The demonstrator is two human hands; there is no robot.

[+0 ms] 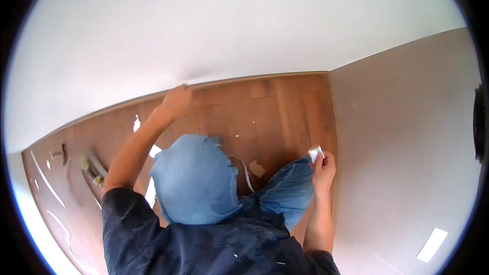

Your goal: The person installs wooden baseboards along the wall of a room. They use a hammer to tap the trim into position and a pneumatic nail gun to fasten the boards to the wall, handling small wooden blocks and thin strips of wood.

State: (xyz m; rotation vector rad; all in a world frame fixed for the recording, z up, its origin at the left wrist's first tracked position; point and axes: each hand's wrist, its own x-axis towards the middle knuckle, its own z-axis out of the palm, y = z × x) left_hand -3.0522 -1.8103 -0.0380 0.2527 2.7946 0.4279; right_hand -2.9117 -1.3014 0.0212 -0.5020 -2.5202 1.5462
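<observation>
The right hand (pixel 324 169) has its fingers pinched on a small white folded piece (pixel 316 154), held low beside the beige wall (pixel 407 137) near the right knee (pixel 290 188). The left hand (pixel 177 100) presses the white wall's (pixel 204 30) base; its finger grip is hard to make out. The knees hide much of the wooden floor (pixel 275 117).

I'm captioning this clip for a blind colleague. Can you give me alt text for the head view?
A person crouching on a wooden floor presses the left hand against the base of a white wall, while the right hand holds a small white piece beside the right-hand wall. Blue-jeaned knees fill the middle; tools lie at left.
</observation>
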